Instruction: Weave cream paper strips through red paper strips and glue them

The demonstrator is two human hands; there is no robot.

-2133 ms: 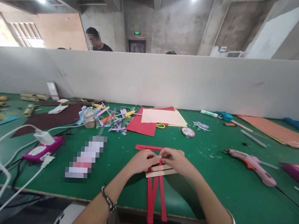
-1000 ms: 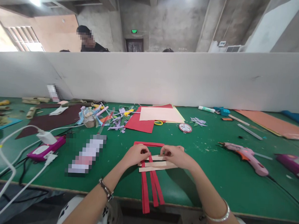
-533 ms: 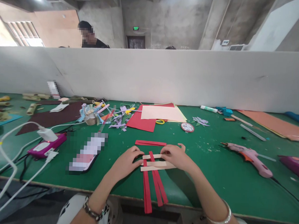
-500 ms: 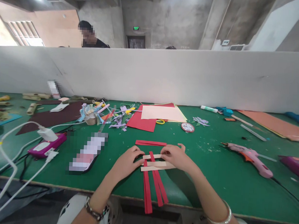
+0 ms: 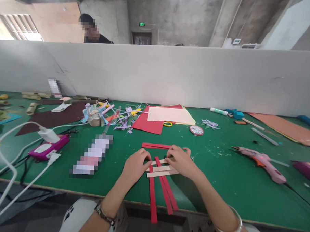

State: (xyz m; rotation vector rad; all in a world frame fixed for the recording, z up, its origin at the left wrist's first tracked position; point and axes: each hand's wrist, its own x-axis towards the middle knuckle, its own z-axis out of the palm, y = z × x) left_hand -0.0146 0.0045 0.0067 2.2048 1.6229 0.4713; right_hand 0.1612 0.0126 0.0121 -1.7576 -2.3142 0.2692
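Observation:
Three long red paper strips [image 5: 164, 191] run toward me over the front edge of the green table [image 5: 219, 180]. Cream strips [image 5: 163, 169] are woven across them. My left hand [image 5: 136, 164] rests on the left ends of the cream strips, its fingers curled and pressing on them. My right hand [image 5: 181, 161] covers the right side of the weave, fingertips pinching a cream strip near its top. More red strips [image 5: 155, 145] lie flat just beyond my hands.
A pink glue gun [image 5: 261, 162] lies at the right. Red and cream paper sheets [image 5: 165, 117] and a heap of paper scraps [image 5: 111, 118] lie behind. A magenta power strip [image 5: 48, 148] with white cables sits at left. A white partition [image 5: 156, 75] backs the table; a person stands beyond it.
The camera has tipped slightly downward. My left hand has slid a little right onto the cream strips' ends. The red strips' lower ends have fanned slightly.

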